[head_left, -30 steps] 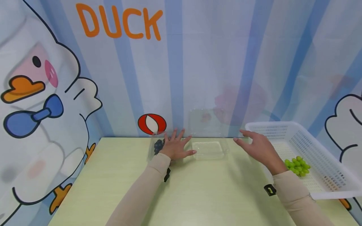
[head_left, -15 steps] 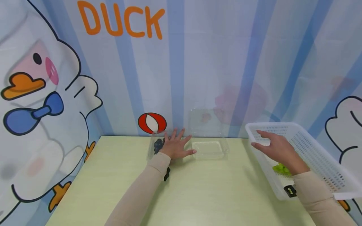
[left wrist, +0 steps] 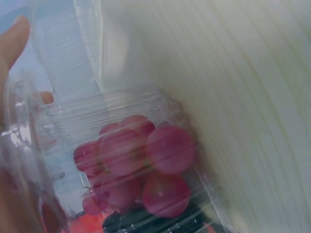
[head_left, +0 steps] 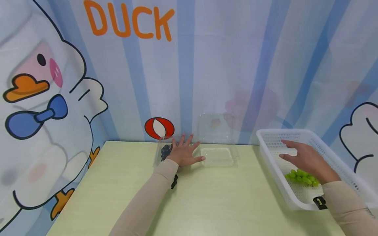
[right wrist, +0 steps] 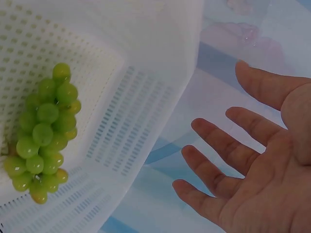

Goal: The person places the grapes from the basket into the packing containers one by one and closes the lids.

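My left hand (head_left: 183, 154), fingers spread, rests on a clear plastic box (left wrist: 116, 102) near the table's back edge. Inside it are red grapes (left wrist: 124, 150), with dark grapes (head_left: 165, 151) beside them; the hand covers part of the box in the head view. Over the white basket (head_left: 276, 177) hovers my right hand (head_left: 310, 162), fingers extended and holding nothing. A bunch of green grapes (right wrist: 43, 133) lies on the basket floor, below the hand and apart from it.
Just right of my left hand stands a second clear plastic box (head_left: 218, 156), its lid (head_left: 215, 127) raised against the curtain. A striped curtain (head_left: 212, 65) with printed ducks hangs behind the table (head_left: 206, 200).
My right hand has moved to the right, from left of the basket's rim to over its inside, above the green grapes. The left hand has stayed on the box.
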`<state>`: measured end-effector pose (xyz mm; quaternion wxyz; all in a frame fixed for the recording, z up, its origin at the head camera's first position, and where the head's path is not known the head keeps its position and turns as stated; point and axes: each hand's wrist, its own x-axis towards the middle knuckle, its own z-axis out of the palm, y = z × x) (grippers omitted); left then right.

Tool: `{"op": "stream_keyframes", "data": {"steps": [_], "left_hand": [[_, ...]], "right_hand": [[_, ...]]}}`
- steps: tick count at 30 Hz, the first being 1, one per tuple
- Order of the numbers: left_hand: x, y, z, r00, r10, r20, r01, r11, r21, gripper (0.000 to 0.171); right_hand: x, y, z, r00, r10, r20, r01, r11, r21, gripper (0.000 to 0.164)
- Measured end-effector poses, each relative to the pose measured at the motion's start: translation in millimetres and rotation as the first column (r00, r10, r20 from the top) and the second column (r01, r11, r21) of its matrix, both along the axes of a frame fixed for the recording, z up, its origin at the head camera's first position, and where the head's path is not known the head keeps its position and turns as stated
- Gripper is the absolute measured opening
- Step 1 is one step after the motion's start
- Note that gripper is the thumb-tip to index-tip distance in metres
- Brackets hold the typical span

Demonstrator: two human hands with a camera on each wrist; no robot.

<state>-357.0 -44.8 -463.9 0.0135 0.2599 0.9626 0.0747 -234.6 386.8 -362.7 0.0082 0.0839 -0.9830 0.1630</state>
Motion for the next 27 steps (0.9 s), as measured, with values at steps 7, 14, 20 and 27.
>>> {"op": "stream_keyframes", "data": {"steps": [7,14,20,27], "left_hand": [[-0.5,0,-0.6,1.0,0.004,0.001,-0.004,1.0,-0.005,0.085],[-0.7,1,-1.7,1.0,-0.002,-0.001,0.002,1.0,-0.008,0.086],[-0.6,1,-2.3,1.0,0.001,-0.014,-0.001,1.0,-0.01,0.085],[-1.6,0,-2.8,1.0,-0.003,-0.015,0.003,1.0,-0.007,0.086]], "right_hand": [[-1.9,19,-3.0,0.999,-0.002,0.041,0.0,0.999,0.046,0.08],[-4.8,38,-7.8,0.996,-0.013,0.087,0.005,0.995,0.097,0.084],[-6.5,50,-14.2,0.995,-0.006,0.102,-0.005,0.994,0.107,0.083],[-10.7,69,-22.7,0.99,0.019,0.137,-0.033,0.994,0.104,0.081]]}}
